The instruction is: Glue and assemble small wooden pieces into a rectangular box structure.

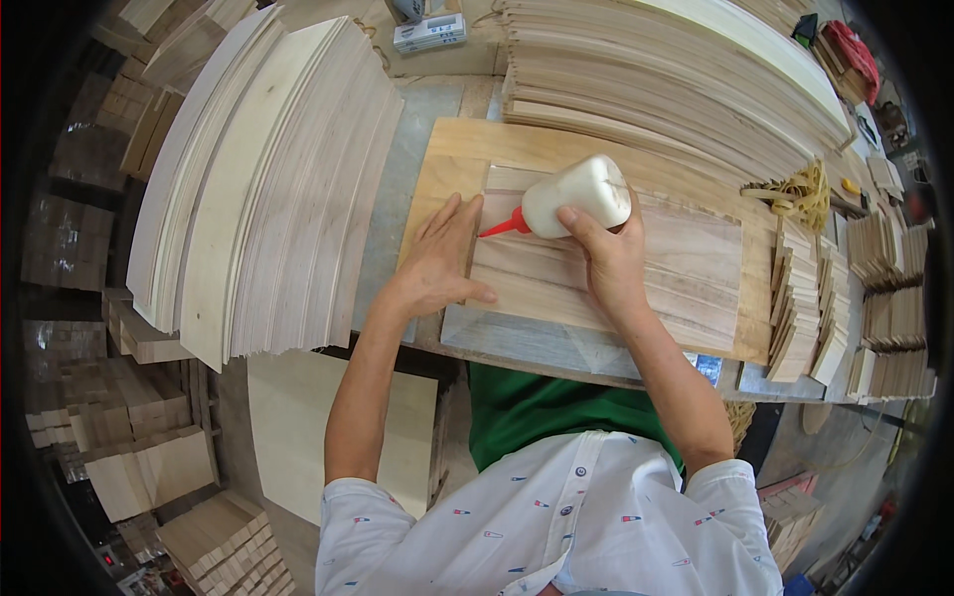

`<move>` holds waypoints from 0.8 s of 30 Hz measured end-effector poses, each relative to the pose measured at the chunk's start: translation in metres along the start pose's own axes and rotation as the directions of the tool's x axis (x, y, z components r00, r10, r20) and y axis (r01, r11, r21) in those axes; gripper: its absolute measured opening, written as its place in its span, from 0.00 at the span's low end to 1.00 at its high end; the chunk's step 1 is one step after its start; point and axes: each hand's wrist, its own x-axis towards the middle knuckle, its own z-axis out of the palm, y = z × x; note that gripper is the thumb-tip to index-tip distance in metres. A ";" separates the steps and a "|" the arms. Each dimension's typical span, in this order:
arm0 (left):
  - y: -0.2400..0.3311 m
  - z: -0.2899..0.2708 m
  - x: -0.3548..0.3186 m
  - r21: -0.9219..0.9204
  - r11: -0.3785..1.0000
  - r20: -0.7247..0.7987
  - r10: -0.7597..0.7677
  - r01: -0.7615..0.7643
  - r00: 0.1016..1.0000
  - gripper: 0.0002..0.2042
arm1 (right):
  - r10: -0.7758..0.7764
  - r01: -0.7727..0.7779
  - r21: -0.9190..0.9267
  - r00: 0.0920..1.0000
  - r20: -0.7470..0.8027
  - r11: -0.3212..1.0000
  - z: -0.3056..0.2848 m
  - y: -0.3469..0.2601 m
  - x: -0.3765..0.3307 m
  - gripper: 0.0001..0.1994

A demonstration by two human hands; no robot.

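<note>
My R hand is clamped round the white squeeze bottle, which I've got tipped so its red nozzle points L & down; can't tell if the tip is touching. My L hand isn't gripping: fingers apart, laid flat at the L end of the streaky wood panel, thumb by its near corner. Panel lies on a larger plywood board on the bench, directly under the bottle.

Looks like a gluing step along that L edge, IMO. To do it well I'd keep the tip low, squeeze lightly & evenly, draw 1 steady bead, and keep L fingertips out of the nozzle's path. Too much pressure would prob. flood the edge; L palm should stop the panel sliding.

Further out: tall board stack to the L, long board stack behind, tan rubber bands & short wood slats to the R.

Labels: small white-&-blue carton at the back has dark printing on its side. No label I can make out on the bottle.
</note>
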 end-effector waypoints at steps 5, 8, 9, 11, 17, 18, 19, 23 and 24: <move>0.004 0.000 0.003 0.011 1.000 0.018 0.001 -0.002 1.000 0.58 | -0.057 0.057 -0.034 0.998 0.018 0.998 -0.001 0.000 -0.005 0.30; 0.004 -0.001 0.000 0.035 0.999 0.005 0.022 -0.022 1.000 0.56 | -0.038 0.040 -0.059 0.999 0.027 0.997 0.001 -0.004 -0.006 0.31; 0.003 0.000 0.001 0.023 0.999 0.002 0.028 -0.028 1.000 0.56 | -0.043 0.044 -0.057 0.999 0.020 0.997 -0.002 -0.008 -0.007 0.31; 0.002 0.002 0.002 0.012 0.999 0.003 0.043 -0.043 0.999 0.55 | -0.012 0.013 -0.095 1.000 0.006 0.995 -0.013 -0.019 -0.009 0.30; 0.005 0.007 0.004 0.033 0.999 0.000 0.035 -0.035 0.999 0.55 | -0.058 0.028 -0.213 0.989 -0.135 0.977 -0.092 -0.057 -0.027 0.28; 0.006 0.007 0.004 0.043 0.998 -0.006 0.036 -0.036 0.999 0.55 | -0.066 0.031 -0.224 0.987 -0.149 0.974 -0.110 -0.062 -0.031 0.28; 0.004 0.007 0.003 0.050 0.998 -0.013 0.036 -0.035 0.999 0.55 | -0.080 0.038 -0.229 0.981 -0.176 0.973 -0.128 -0.066 -0.035 0.28; -0.004 0.006 0.002 0.031 0.997 -0.002 0.067 -0.067 0.998 0.56 | -0.150 0.083 -0.238 0.948 -0.281 0.968 -0.175 -0.094 -0.053 0.27; -0.002 0.005 0.002 -0.001 0.999 -0.008 0.041 -0.041 0.999 0.56 | -0.154 0.068 -0.275 0.940 -0.304 0.959 -0.191 -0.100 -0.058 0.26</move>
